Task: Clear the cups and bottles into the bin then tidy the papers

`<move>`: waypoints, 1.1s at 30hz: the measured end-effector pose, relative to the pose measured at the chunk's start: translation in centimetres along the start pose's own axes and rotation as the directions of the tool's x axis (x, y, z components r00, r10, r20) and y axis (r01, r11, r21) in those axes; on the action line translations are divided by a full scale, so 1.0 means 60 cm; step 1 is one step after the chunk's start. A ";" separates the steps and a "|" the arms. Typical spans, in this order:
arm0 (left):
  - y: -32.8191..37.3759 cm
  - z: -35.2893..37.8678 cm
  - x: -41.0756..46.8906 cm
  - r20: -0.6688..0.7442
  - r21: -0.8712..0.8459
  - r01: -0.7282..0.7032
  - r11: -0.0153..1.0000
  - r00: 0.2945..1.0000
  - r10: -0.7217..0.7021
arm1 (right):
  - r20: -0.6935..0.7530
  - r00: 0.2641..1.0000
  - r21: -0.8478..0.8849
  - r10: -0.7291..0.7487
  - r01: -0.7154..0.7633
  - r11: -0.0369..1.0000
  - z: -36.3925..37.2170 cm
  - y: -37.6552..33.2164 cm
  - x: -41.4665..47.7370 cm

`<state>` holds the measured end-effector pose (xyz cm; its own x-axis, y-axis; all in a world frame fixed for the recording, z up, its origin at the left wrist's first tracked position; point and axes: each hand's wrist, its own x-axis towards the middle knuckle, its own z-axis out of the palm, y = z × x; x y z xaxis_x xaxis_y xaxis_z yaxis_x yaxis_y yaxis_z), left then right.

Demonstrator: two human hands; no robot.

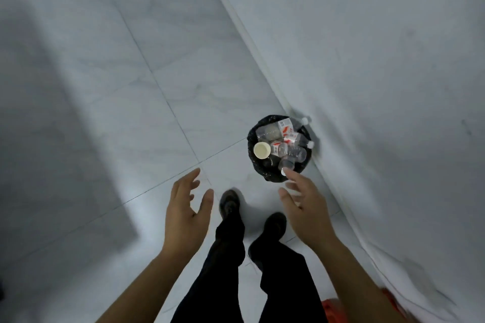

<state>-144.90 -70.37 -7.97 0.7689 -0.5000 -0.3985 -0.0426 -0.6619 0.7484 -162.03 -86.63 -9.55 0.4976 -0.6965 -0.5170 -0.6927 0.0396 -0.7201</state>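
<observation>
A round black bin (252, 136) stands on the floor against the wall. It holds several clear plastic bottles (291, 152) with red and white labels and a cream paper cup (262, 150). My right hand (304, 202) hovers just in front of the bin, fingers spread, holding nothing. Further left, my left hand (187, 207) hangs over the floor, its fingers relaxed and empty. No papers are in view.
Pale marble floor tiles (131, 86) stretch to the left and ahead. A white wall (367, 60) with a skirting edge runs diagonally on the right. My legs and dark shoes (231, 204) stand below the hands. Something orange (333, 309) shows at the bottom right.
</observation>
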 end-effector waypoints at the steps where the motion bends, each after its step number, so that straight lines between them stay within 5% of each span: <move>1: 0.032 -0.051 -0.034 -0.051 -0.046 0.002 0.999 0.999 -0.004 | 0.001 0.999 0.018 -0.046 0.046 0.999 -0.016 -0.050 -0.034; 8: 0.170 -0.259 -0.284 -0.436 -0.244 -0.150 0.958 0.899 0.030 | 0.016 0.918 0.224 -0.397 0.384 0.896 -0.112 -0.293 -0.238; 15: 0.173 -0.209 -0.475 -0.727 -0.266 -0.212 0.940 0.685 -0.051 | 0.184 0.773 0.252 -0.607 0.560 0.789 -0.141 -0.305 -0.333; 26: 0.093 -0.113 -0.755 -0.842 -0.397 -0.040 0.917 0.413 -0.346 | 0.564 0.573 0.188 -0.595 0.612 0.768 -0.076 -0.191 -0.452; 33: -0.025 -0.167 -0.908 -0.871 -0.471 -0.058 0.880 0.191 -0.453 | 0.709 0.339 0.197 -0.619 0.747 0.635 0.068 -0.227 -0.598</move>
<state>-180.36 -36.55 17.94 0.7214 0.6910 0.0463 0.2184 -0.2904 0.9317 -168.35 -59.27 16.93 0.9672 0.2474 -0.0574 0.0351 -0.3537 -0.9347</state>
